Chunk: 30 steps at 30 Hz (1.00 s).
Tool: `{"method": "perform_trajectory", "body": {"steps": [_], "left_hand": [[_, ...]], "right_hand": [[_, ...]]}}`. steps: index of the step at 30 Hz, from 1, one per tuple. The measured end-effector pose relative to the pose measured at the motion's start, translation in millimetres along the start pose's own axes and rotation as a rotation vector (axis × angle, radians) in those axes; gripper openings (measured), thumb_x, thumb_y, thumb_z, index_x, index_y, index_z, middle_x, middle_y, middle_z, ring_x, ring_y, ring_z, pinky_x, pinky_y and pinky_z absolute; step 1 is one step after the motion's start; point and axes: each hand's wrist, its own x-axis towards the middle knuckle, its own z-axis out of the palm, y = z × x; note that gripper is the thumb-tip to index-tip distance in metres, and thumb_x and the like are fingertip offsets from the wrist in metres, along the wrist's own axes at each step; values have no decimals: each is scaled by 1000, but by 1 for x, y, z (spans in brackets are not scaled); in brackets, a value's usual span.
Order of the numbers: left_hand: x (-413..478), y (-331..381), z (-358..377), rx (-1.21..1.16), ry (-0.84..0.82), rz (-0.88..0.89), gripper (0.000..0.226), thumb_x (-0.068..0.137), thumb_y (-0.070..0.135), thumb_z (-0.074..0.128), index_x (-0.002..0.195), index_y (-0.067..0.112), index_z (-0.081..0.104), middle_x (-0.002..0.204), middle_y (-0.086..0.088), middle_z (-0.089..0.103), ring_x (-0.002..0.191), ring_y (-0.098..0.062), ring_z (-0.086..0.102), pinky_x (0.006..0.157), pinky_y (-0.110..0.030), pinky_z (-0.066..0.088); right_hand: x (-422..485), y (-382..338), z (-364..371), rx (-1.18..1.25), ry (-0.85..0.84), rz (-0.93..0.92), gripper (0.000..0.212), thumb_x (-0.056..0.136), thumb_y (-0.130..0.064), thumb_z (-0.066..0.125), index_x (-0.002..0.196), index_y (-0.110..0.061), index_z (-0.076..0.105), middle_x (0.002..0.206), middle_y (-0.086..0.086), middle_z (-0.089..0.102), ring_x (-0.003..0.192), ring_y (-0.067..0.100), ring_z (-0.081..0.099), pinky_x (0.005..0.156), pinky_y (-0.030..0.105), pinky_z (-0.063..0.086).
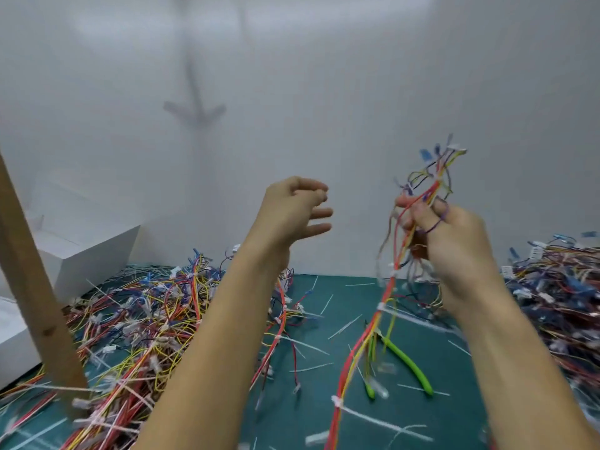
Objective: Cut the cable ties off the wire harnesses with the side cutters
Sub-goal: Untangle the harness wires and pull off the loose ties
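Landmark: side cutters [407, 358], green handles, lying flat on the teal mat [324, 319]; neither of my hands touches them.

1. My right hand [454, 241]: raised high above the cutters, slightly to their right. Fingers curled tight round a wire harness [431, 180], with one purple wire looped over a finger.
2. That harness: connector ends fan out above my fist. A long red, yellow and green tail hangs down to the mat, passing just left of the cutters and partly over the nearer handle. White cable ties [337, 401] are still on the tail, below and left of the cutters.
3. My left hand [292, 209]: raised, up and left of the cutters, well apart from my right hand. It holds nothing; forefinger bent toward thumb, the other fingers loosely extended. The image is blurred here.
4. Left pile of harnesses [146, 313]: on the mat, well left of the cutters.
5. Right pile of harnesses [552, 287]: right of the cutters, beyond my right forearm.
6. White tie offcuts [344, 326]: scattered on the mat all round the cutters.
7. Wooden post [35, 287]: far left of the cutters, leaning.
8. White box [81, 254]: far left, behind the post.
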Motion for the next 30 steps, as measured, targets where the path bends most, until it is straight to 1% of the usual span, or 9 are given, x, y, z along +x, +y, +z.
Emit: {"method": "perform_trajectory", "body": {"steps": [3,6,8,10,12,15,20,24,30], "left_hand": [[6,-37,2,-117,23,-198,13,98,12,54,102,8,66,110,-11,69,95,-22,70,74,-30,62],[10,-88,14,-60,-1,-371,20,99,23,52,114,12,62,122,-7,65,109,-20,63,83,-32,54],[8,-123,23,-4,4,-407,27,101,29,49,124,15,56,128,-3,58,115,-19,55,89,-34,47],[4,-153,26,25,53,-389,36,102,33,46,134,16,50,130,2,52,120,-18,48,99,-36,42],[0,-173,22,29,112,-351,41,103,35,44,139,14,45,131,2,48,123,-16,44,111,-41,36],[-3,-190,6,66,152,-287,41,104,30,42,142,13,42,139,-2,45,126,-15,42,116,-46,32],[2,-204,-36,206,91,-183,46,105,29,41,148,11,38,152,-2,39,139,-15,36,120,-45,27],[11,-209,-90,244,134,-175,49,106,31,38,150,12,35,158,-1,31,145,-16,30,121,-45,23],[8,-204,-142,222,45,-171,49,103,38,42,150,28,36,156,7,33,142,-15,35,113,-38,35]], "right_hand": [[9,-2,-20,-92,59,-102,30,105,-16,45,81,-21,62,76,-9,62,62,-5,62,63,12,47],[12,-1,-26,-231,92,-179,32,106,-20,43,81,-27,61,78,-19,63,72,-12,65,85,30,54],[11,1,-27,-376,86,-216,28,106,-26,43,87,-31,63,70,-25,61,69,-18,59,72,28,52],[9,3,-25,-479,49,-228,25,105,-29,43,92,-34,63,65,-29,60,64,-19,56,61,24,42],[7,6,-21,-475,-4,-205,22,104,-29,46,98,-32,67,81,-23,69,79,-10,64,71,30,48],[8,13,-16,-476,-11,-187,27,101,-31,52,99,-13,71,95,16,71,96,35,66,86,51,53],[4,18,-13,-492,32,-160,27,94,-37,64,77,-17,71,63,7,64,61,24,55,60,33,47],[5,23,-13,-477,14,-118,23,90,-31,70,80,-11,74,72,9,72,80,35,67,75,53,57],[8,25,-15,-382,-56,-110,21,91,-30,68,81,-13,74,76,11,74,85,38,67,79,54,56]]}}
